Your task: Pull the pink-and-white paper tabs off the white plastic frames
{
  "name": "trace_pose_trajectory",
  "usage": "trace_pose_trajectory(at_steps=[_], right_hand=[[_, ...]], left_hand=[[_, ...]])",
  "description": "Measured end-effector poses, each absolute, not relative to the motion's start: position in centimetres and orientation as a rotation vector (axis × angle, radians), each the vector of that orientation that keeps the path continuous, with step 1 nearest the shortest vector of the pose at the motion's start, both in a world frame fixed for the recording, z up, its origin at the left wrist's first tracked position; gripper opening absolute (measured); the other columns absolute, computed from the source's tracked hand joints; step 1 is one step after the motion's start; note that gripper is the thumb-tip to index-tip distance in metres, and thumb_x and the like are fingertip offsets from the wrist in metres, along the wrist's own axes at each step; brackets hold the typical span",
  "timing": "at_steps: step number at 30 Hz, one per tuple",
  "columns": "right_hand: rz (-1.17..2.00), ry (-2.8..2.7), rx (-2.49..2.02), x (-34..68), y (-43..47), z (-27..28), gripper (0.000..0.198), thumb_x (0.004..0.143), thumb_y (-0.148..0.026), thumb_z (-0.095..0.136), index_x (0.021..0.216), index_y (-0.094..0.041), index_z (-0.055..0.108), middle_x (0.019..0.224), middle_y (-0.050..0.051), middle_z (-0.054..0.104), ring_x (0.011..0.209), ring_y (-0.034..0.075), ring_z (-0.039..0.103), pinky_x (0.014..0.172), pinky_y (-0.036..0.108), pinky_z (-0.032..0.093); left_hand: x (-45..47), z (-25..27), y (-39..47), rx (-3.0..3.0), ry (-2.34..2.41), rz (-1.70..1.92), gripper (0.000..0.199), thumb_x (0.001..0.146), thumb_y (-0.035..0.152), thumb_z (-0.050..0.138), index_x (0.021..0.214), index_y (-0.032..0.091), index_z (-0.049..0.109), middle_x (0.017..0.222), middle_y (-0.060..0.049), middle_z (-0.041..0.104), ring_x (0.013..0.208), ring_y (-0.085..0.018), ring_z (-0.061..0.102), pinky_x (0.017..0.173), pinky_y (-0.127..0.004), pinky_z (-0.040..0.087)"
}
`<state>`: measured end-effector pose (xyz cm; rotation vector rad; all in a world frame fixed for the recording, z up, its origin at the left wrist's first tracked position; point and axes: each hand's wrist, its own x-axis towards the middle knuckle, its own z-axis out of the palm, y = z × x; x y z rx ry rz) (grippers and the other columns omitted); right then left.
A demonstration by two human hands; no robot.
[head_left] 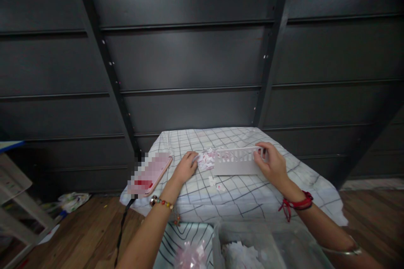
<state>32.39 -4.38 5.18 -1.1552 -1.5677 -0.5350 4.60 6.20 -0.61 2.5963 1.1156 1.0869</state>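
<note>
My right hand grips the right end of a pale grey slotted panel, thumb and fingers closed around its edge. The panel is tilted on the checked cloth, with a row of cut-outs along its upper part. To its left lies a small heap of white and pink paper-like pieces, partly behind the panel. My left hand rests at the left side of this heap, fingers stretched and touching its edge. A couple of loose pieces lie in front of the panel.
A phone with a black cable lies at the cloth's left. In front stand a striped tray with a clear pinkish bag and a translucent divided box holding white pieces. A dark panelled wall rises behind.
</note>
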Motion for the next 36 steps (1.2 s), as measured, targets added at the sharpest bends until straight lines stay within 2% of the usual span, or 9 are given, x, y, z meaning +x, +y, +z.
trace_pose_trajectory(at_steps=[9,18,36], right_hand=[[-0.595,-1.579,-1.168,33.4,-4.5,4.8,0.014,0.079,-0.027,0.045,0.091,-0.021,0.049,0.070,0.001,0.055,0.058,0.014,0.050,0.055,0.028,0.041],[-0.586,-1.552,-1.177,33.7,-4.4,4.4,0.015,0.079,-0.027,0.046,0.092,-0.022,0.048,0.071,0.001,0.055,0.058,0.014,0.050,0.056,0.029,0.041],[-0.407,-1.546,-1.112,30.4,-2.9,3.0,0.015,0.080,-0.028,0.044,0.094,-0.021,0.044,0.076,0.001,0.052,0.064,0.015,0.051,0.059,0.030,0.042]], left_hand=[[4.7,-0.6,6.2,2.606,1.148,1.050,0.032,0.079,0.010,0.040,0.108,0.011,0.052,0.110,-0.012,0.052,0.106,-0.021,0.048,0.098,-0.040,0.038],[4.7,-0.6,6.3,2.577,1.126,1.076,0.033,0.077,0.009,0.040,0.107,0.014,0.053,0.109,-0.010,0.053,0.106,-0.020,0.048,0.098,-0.040,0.038],[4.6,-0.7,6.2,2.576,1.111,1.095,0.035,0.076,0.008,0.041,0.108,0.015,0.053,0.111,-0.010,0.053,0.107,-0.020,0.048,0.098,-0.041,0.038]])
